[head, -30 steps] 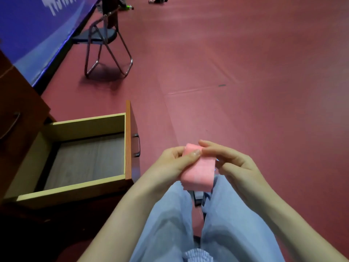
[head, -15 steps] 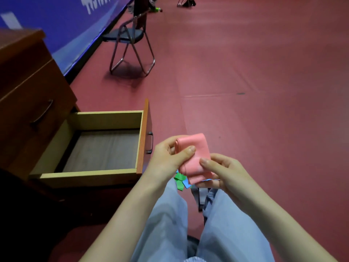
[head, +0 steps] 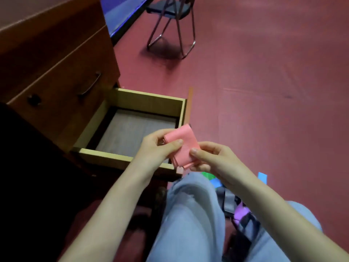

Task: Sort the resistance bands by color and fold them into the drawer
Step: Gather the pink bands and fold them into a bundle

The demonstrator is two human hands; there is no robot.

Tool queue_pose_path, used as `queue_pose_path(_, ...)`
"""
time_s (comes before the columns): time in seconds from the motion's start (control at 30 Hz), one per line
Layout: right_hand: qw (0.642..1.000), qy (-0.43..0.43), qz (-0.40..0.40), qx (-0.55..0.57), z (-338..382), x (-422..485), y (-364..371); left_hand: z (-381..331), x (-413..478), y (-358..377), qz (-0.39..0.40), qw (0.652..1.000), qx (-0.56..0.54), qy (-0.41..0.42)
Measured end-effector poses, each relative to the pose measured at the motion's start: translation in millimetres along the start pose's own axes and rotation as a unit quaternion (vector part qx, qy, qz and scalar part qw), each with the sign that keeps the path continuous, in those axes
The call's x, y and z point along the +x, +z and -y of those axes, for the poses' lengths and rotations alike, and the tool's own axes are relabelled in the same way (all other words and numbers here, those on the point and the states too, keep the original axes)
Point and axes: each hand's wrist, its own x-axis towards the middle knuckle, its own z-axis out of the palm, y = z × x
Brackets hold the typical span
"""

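Red sports flooring stretches wide and bare beyond an open wooden drawer (head: 132, 129) at left; over its near front corner, the left hand (head: 157, 146) and right hand (head: 211, 159) both pinch a folded pink resistance band (head: 182, 146), above green (head: 207, 175) and blue bands (head: 262, 177) on the floor.

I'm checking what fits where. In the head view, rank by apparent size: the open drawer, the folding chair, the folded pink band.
1. Open drawer, largest.
2. Folding chair, smaller in the picture, but it stands farther off and is cut by the top edge, so its true size is unsure.
3. Folded pink band, smallest, though nearest.
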Motion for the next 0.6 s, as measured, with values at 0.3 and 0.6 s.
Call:
queue_pose_path(0.3,0.99,0.066,0.065,-0.106,-37.1,142.5,98.3,56.1,58.8,-133.9,-0.175,0.973,0.144,-0.043)
queue_pose_path(0.6,0.977,0.118,0.036,-0.172,-101.7,266.3,170.3,105.5,133.7,-220.5,-0.236,0.845,0.458,-0.141)
